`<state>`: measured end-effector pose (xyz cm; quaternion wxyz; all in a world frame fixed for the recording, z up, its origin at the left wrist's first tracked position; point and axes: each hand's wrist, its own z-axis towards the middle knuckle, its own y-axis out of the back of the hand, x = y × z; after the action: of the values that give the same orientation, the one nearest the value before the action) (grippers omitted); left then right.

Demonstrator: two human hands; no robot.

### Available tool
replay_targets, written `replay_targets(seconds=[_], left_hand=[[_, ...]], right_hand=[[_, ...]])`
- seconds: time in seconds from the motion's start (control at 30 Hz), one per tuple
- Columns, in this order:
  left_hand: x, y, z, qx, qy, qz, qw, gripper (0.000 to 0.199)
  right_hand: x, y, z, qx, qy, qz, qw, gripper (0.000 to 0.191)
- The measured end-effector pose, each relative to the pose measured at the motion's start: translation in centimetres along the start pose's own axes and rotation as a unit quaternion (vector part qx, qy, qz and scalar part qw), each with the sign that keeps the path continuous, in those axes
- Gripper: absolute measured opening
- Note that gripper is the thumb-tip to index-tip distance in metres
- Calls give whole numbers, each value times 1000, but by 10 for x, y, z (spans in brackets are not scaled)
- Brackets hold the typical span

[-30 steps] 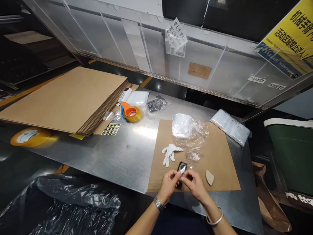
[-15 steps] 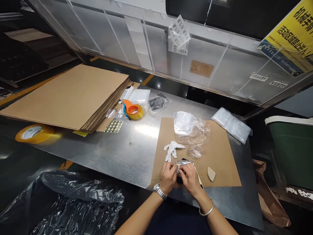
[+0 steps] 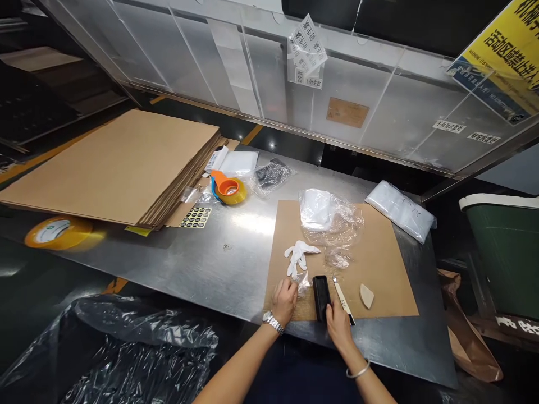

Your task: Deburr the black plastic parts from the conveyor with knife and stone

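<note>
I am watching the right hand (image 3: 338,325) grasping the black case (image 3: 320,290) near its closer end, fingers wrapping its right side, probably for a steady hold that is leaving the rest uncovered. The case is sitting over the near part of the card (image 3: 389,283); I cannot tell whether it is touching it. The left hand (image 3: 284,299) is resting on the card with fingers curling beside a small bag (image 3: 302,284); whether they are pinching it, I cannot tell. The card is probably shielding the work from the metal counter (image 3: 223,280). The knife (image 3: 343,302) is lying just right of the case, likely for easy reach, between it and the wedge (image 3: 366,296). A glove (image 3: 300,254) is lying beyond the small bag. For writing, I am reading "WARNING" on the yellow sign (image 3: 501,56), "衍生款" on the labels (image 3: 306,47), and "15" on the wrapped pack (image 3: 400,210)
</note>
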<state>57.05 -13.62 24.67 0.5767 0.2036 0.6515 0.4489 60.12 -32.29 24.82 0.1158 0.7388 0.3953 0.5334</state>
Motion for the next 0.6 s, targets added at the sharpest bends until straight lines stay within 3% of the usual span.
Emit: replay_targets(seconds=[0.17,0.3,0.43,0.6], left_hand=[[2,-8,-4,59,38,-58,996,21],[9,-10,-5,130,27,-127,983,18],[15,-8,-6,175,12,-155,972,20],[12,-6,-10,164,11,-123,979,23]], right_hand=[[-19,17,-21,156,4,98,983,47],[-26,9,-21,226,-2,135,965,47],[-34,-5,-10,208,-4,126,970,35],[-35,-12,-8,107,8,50,993,29]])
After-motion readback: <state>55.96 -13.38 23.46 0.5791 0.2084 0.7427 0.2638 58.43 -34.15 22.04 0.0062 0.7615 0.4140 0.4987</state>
